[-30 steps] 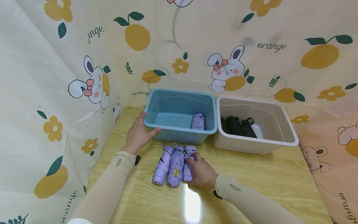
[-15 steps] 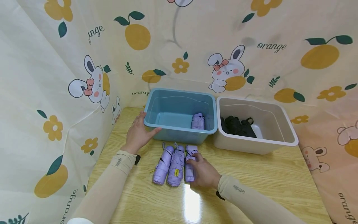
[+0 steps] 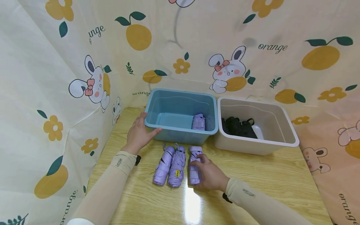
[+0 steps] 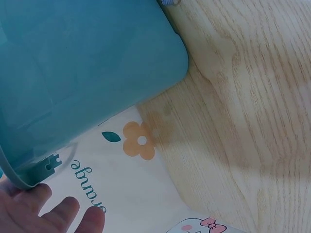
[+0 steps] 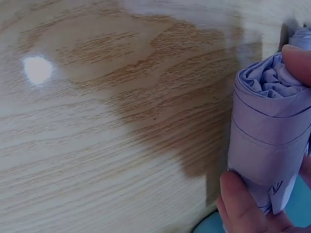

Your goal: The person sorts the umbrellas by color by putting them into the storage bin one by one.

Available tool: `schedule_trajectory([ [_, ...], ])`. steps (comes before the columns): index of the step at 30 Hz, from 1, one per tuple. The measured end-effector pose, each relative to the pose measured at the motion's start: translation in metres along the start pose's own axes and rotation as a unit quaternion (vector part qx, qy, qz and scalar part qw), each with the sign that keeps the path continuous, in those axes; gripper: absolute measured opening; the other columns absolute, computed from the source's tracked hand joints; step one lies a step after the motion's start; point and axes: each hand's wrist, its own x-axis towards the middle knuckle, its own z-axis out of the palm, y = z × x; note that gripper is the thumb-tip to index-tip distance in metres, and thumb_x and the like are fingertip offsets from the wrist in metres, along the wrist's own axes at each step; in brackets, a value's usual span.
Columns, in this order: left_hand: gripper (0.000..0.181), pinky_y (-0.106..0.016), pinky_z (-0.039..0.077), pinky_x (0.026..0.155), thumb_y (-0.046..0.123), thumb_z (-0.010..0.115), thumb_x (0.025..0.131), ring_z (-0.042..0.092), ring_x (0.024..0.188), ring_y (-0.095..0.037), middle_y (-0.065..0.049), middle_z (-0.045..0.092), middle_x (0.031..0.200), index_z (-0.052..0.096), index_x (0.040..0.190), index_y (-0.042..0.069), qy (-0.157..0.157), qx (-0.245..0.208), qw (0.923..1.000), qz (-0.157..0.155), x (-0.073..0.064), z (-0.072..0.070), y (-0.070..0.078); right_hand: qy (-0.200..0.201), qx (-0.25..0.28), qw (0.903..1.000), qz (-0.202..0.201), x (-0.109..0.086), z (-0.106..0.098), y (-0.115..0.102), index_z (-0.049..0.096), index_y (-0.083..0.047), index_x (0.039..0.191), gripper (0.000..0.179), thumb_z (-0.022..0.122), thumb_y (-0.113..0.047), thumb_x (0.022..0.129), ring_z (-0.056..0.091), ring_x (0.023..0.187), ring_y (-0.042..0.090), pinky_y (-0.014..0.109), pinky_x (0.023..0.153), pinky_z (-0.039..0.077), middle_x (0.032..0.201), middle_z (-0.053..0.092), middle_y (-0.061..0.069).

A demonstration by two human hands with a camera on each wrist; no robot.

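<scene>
My right hand (image 3: 210,173) grips a folded lilac umbrella (image 3: 194,170) on the table, thumb on its left side. In the right wrist view, thumb and fingers hold opposite sides of that rolled umbrella (image 5: 272,119). Just to its left lie two more lilac umbrellas, one with a dark strap (image 3: 164,165) and one with a yellow tag (image 3: 176,165). My left hand (image 3: 138,134) rests with spread fingers at the front left corner of a blue bin (image 3: 180,136); the left wrist view has its fingertips (image 4: 70,206) right by the rim.
Inside the blue bin, at its right end, stands another lilac umbrella (image 3: 199,122). A beige bin (image 3: 253,146) beside it holds black folded items (image 3: 239,127). A patterned cloth (image 3: 180,40) hangs behind and at the sides of the wooden table (image 3: 253,175).
My right hand has shifted right with the gripped umbrella, widening the gap to the other two umbrellas. My left hand stays at the bin corner.
</scene>
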Motion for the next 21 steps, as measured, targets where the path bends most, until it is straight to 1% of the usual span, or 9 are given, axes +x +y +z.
schedule_trajectory([
  [5, 0.105, -0.056, 0.036, 0.108, 0.067, 0.068, 0.083, 0.026, 0.145, -0.036, -0.017, 0.021, 0.162, 0.028, 0.155, 0.002, -0.002, 0.001, 1.0000, -0.002, 0.000, 0.000, -0.001, -0.003, 0.007, 0.9999, -0.010, -0.006, -0.006, -0.002, 0.061, -0.014, 0.130, 0.085, 0.098, -0.027, 0.054, 0.058, 0.102, 0.032, 0.045, 0.086, 0.053, 0.137, 0.039, 0.020],
  [11, 0.106, -0.055, 0.034, 0.109, 0.069, 0.066, 0.083, 0.026, 0.146, -0.035, -0.016, 0.021, 0.163, 0.027, 0.156, 0.003, -0.006, 0.004, 1.0000, -0.003, 0.002, 0.000, -0.002, -0.010, 0.011, 0.9996, -0.022, -0.016, -0.018, -0.009, 0.061, -0.015, 0.131, 0.085, 0.098, -0.024, 0.055, 0.057, 0.105, 0.029, 0.043, 0.088, 0.053, 0.136, 0.040, 0.019],
  [15, 0.105, -0.055, 0.036, 0.108, 0.067, 0.067, 0.083, 0.027, 0.145, -0.036, -0.017, 0.021, 0.162, 0.027, 0.156, 0.002, -0.005, 0.004, 1.0000, -0.001, 0.002, 0.000, 0.000, -0.016, 0.004, 0.9994, -0.029, -0.026, -0.031, -0.016, 0.060, -0.016, 0.132, 0.084, 0.097, -0.023, 0.057, 0.055, 0.109, 0.030, 0.043, 0.089, 0.053, 0.138, 0.039, 0.017],
  [18, 0.105, -0.056, 0.037, 0.107, 0.066, 0.068, 0.083, 0.027, 0.145, -0.037, -0.018, 0.022, 0.162, 0.027, 0.155, 0.001, -0.003, 0.004, 1.0000, 0.001, 0.002, 0.001, 0.000, -0.031, -0.005, 0.9991, -0.029, -0.033, -0.044, -0.022, 0.059, -0.019, 0.134, 0.084, 0.096, -0.027, 0.059, 0.054, 0.112, 0.030, 0.042, 0.089, 0.053, 0.141, 0.038, 0.015],
  [21, 0.105, -0.056, 0.036, 0.107, 0.066, 0.068, 0.084, 0.027, 0.145, -0.037, -0.019, 0.022, 0.162, 0.027, 0.155, 0.001, -0.002, 0.003, 1.0000, 0.001, 0.001, 0.000, -0.001, -0.049, -0.007, 0.9984, -0.027, -0.038, -0.058, -0.028, 0.058, -0.021, 0.136, 0.085, 0.096, -0.031, 0.060, 0.055, 0.111, 0.026, 0.040, 0.090, 0.053, 0.142, 0.037, 0.012],
])
